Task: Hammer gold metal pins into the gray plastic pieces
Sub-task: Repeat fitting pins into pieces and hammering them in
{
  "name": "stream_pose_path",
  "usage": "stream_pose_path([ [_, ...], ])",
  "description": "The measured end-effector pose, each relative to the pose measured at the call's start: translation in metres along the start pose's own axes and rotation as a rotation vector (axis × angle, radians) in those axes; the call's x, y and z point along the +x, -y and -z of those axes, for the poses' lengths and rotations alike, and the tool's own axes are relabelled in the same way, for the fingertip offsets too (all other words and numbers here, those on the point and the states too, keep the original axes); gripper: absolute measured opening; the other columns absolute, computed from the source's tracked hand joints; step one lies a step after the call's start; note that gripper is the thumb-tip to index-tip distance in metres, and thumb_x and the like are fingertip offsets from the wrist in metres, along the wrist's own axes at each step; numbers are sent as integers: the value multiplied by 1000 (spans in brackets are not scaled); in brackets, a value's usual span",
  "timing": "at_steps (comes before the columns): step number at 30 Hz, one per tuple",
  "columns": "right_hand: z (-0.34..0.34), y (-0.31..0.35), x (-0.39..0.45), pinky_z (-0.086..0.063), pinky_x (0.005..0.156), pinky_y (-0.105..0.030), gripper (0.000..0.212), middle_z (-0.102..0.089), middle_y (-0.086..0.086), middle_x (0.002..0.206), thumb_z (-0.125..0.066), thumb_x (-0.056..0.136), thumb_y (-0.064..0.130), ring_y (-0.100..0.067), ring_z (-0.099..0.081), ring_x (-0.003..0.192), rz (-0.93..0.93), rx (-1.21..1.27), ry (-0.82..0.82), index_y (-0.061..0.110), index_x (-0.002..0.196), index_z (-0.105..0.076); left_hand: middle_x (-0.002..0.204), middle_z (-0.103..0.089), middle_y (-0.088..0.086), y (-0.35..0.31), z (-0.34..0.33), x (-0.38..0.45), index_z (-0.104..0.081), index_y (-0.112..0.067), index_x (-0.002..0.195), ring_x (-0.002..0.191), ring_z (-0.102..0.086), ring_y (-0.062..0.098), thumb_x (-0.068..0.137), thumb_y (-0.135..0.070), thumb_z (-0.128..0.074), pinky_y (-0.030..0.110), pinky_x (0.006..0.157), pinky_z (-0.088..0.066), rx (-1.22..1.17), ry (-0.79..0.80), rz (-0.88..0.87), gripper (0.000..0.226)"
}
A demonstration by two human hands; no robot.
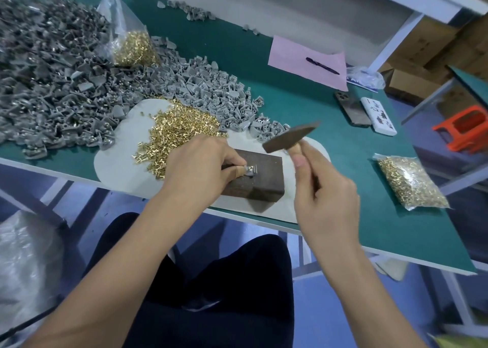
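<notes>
My left hand [200, 162] pinches a small gray plastic piece [250, 170] on top of a dark metal block [261, 181]. My right hand [324, 197] grips the wooden handle of a hammer [290, 137], whose dark head is raised above and right of the block. A loose pile of gold pins [174, 133] lies on a pale mat [118, 160] just left of my left hand. Gray plastic pieces [211, 91] are heaped behind the pins, and a larger, darker heap [52, 78] spreads to the far left.
A clear bag of gold pins [132, 46] stands at the back left; another bag of pins [412, 186] lies at the right. Two phones [369, 112], a pink sheet [309, 62] with a pen, an orange stool [464, 128] and the green table's front edge [343, 244] are in view.
</notes>
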State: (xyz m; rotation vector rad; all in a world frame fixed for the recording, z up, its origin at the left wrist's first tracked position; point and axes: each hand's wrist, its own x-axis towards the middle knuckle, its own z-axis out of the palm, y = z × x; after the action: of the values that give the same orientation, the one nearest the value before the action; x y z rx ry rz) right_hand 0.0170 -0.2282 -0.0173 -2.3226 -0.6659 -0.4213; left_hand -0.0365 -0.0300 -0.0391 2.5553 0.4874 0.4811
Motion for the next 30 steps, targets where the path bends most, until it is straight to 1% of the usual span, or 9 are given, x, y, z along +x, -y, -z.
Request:
stream_pose_path([
  [4, -2, 3, -4, -40, 64, -30, 34, -75, 7, 93, -40, 102, 53, -21, -58, 85, 32, -128, 154, 42, 127, -60, 83, -64, -23, 0, 0, 0, -76, -45, 90, 84, -59, 6, 83, -54, -74, 28, 61, -39, 0, 5, 3, 12],
  [8, 1, -1, -2, -37, 63, -28, 35, -74, 7, 89, -40, 103, 50, -16, -57, 79, -23, -6, -2, 39, 128, -63, 85, -66, -21, 0, 1, 1, -76, -47, 89, 88, -60, 8, 82, -54, -75, 30, 64, -44, -4, 18, 4, 10],
  [12, -4, -2, -6, -43, 65, -31, 34, -75, 9, 96, -40, 100, 55, -20, -58, 90, 10, -112, 172, 50, 132, -47, 83, -64, -22, 0, 1, 1, -75, -46, 90, 86, -59, 7, 83, -56, -74, 30, 62, -41, 10, 16, 11, 13],
  [16, 2, -17, 1, -39, 68, -30, 32, -74, 16, 101, -38, 100, 61, -12, -55, 94, -96, -135, 111, 60, 132, -42, 80, -62, -23, -1, 2, 0, -76, -47, 89, 89, -59, 7, 83, -55, -74, 30, 64, -42, 2, 13, 10, 10],
  [19, 4, -39, 0, -36, 69, -33, 33, -64, 10, 99, -41, 106, 46, -19, -54, 83, -220, -230, 52, 49, 136, -53, 82, -65, -21, -1, 2, -1, -75, -47, 88, 90, -60, 9, 84, -54, -73, 29, 64, -44, -2, 10, -3, 8],
  [21, 6, -54, -2, -35, 69, -36, 38, -53, 5, 97, -45, 105, 31, -27, -53, 89, -311, -289, 92, 40, 141, -53, 83, -65, -21, -1, 2, -2, -75, -46, 89, 89, -60, 8, 85, -53, -73, 29, 61, -40, -13, 8, -5, 8],
  [23, 8, -62, -7, -37, 71, -38, 40, -57, 2, 99, -50, 102, 21, -31, -51, 99, -353, -319, 157, 35, 139, -58, 84, -62, -21, -1, 1, -3, -75, -46, 91, 91, -57, 7, 86, -52, -71, 30, 63, -39, -28, 9, -9, 9],
  [26, 1, -60, -13, -38, 88, -42, 30, -70, 1, 119, -58, 100, 20, -33, -43, 108, -253, -436, 141, 32, 124, -72, 86, -59, -18, 0, -5, -8, -75, -41, 97, 93, -54, 6, 90, -46, -69, 33, 69, -47, -110, -8, -27, 11],
  [30, -13, -31, -3, -45, 96, -41, 21, -71, 4, 116, -65, 98, 18, -28, -51, 109, 54, -109, -28, 20, 116, -75, 89, -56, -20, 5, -13, -26, -72, -39, 98, 85, -53, 1, 92, -40, -67, 24, 65, -47, -254, -94, -15, 8],
])
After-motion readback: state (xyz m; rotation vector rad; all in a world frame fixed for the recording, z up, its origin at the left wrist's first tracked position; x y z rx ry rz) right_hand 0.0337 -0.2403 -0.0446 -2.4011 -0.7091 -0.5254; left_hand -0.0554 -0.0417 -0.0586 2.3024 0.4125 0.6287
